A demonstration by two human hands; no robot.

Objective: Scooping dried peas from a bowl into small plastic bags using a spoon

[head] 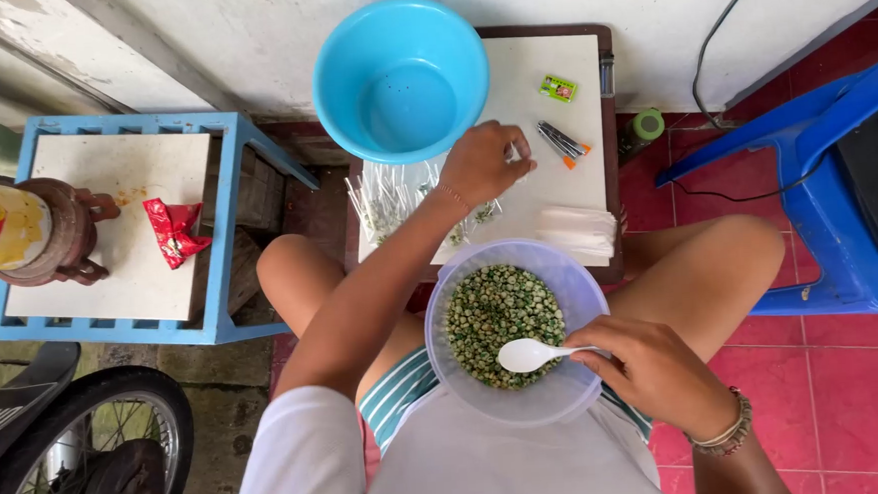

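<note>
A clear plastic bowl [517, 333] full of green peas [503, 319] sits in the person's lap, directly under the right hand [656, 371]. That hand is closed around the handle of a white plastic spoon [533, 353], whose scoop rests on the peas near the bowl's front edge. The left hand [480, 162] reaches forward, past the bowl, to a white board [544, 141] on a low table; its fingers are curled and pinch something small and pale, too small to tell what. Just under and left of that hand lies a pile of small clear bags [389, 202]. Right of it lie a small stapler with an orange tip [562, 142], a little green box [558, 88] and a stack of white strips [578, 232]. Beyond the left hand stands an empty blue basin [400, 79].
</note>
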